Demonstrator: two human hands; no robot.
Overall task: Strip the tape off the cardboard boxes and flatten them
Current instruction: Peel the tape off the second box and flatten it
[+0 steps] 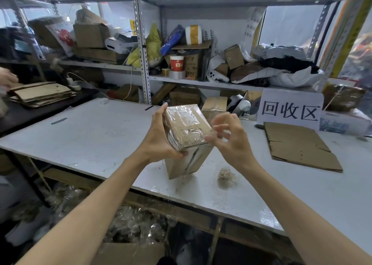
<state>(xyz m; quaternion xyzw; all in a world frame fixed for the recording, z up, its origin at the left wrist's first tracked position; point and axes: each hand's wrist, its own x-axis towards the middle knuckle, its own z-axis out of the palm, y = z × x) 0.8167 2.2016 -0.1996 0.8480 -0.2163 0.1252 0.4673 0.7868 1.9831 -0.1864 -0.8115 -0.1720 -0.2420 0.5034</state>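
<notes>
cardboard box (188, 128), long axis upright, left grip (159, 138)

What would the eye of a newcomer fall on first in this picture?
A taped cardboard box is at the centre, gripped by the left hand, with the right hand at its corner. On the right stands a white sign with large black characters, and a flattened cardboard sheet lies on the white table before it.

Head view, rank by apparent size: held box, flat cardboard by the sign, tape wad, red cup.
1-2. held box and flat cardboard: alike; box is nearer.
3. tape wad.
4. red cup, farther back.
</notes>
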